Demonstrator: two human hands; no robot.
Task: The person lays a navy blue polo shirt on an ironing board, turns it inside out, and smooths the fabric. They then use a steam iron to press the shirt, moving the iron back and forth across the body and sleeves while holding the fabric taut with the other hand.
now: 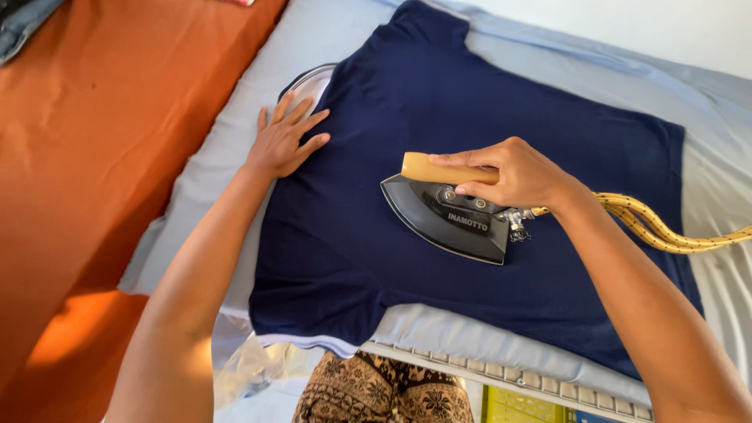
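The right hand (521, 174) is wrapped tight around the wooden handle of the iron (450, 213). The iron sits flat on the middle of the blue shirt (486, 102), its long way going left to right, tip pointing left. Farther off, the left hand (283, 141) lies spread flat on the shirt's edge. The shirt lies on the pale worktop (227, 149).
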